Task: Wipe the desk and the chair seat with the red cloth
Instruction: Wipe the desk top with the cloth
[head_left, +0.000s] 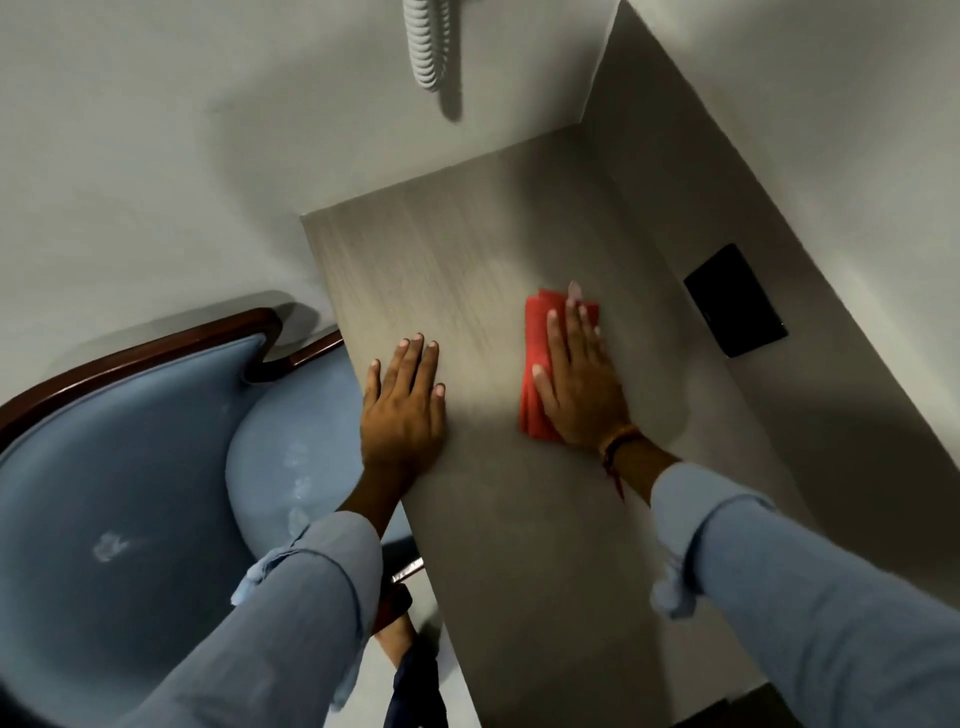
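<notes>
A folded red cloth (535, 358) lies flat on the pale grey desk (519, 545), near its middle. My right hand (576, 384) presses down on the cloth with fingers spread, covering its right half. My left hand (405, 405) rests flat and empty on the desk's left edge, fingers apart. To the left of the desk stands a blue upholstered chair with a dark wood frame; its seat (291, 467) is partly tucked under the desk edge and shows pale smudges.
A black rectangular panel (735, 301) sits on the wall to the right of the desk. A white ribbed hose (428, 44) hangs down the far wall. The chair's blue backrest (114, 493) fills the lower left. A foot (395, 636) shows below the desk's near left edge.
</notes>
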